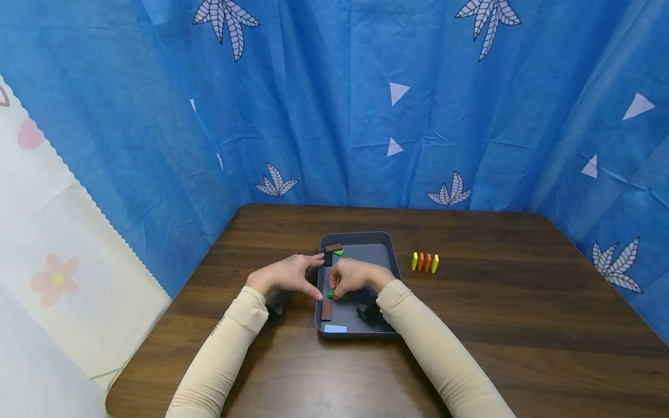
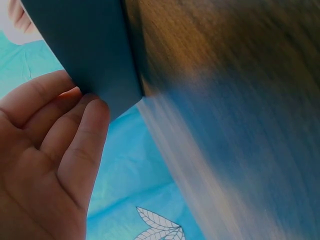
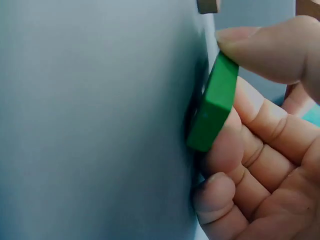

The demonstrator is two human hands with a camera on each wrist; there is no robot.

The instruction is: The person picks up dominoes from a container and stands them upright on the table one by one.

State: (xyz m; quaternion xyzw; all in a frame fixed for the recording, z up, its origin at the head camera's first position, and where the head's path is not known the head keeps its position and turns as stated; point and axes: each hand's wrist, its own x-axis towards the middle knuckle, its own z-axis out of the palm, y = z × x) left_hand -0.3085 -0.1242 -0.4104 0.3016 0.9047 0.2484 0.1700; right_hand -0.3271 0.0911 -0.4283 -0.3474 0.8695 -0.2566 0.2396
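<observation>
in the head view, your left hand (image 1: 294, 274) had thumb and fingers apart at the left side of a gray tray (image 1: 371, 252) on the table (image 1: 209, 325); your right hand (image 1: 355, 275) was over the tray. yellow and orange blocks (image 1: 421, 262) stood to its right. in the left wrist view, your left fingers (image 2: 82, 137) met the tray's edge. in the right wrist view, your right hand pinched a green block (image 3: 216, 102) inside the tray.

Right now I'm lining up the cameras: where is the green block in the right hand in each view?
Head: green block just below the middle, partly covered by the right hand.
Left wrist: not in it.
Right wrist: right of centre, held in that hand.
Shared landmark: the grey tray, in all three.
</observation>
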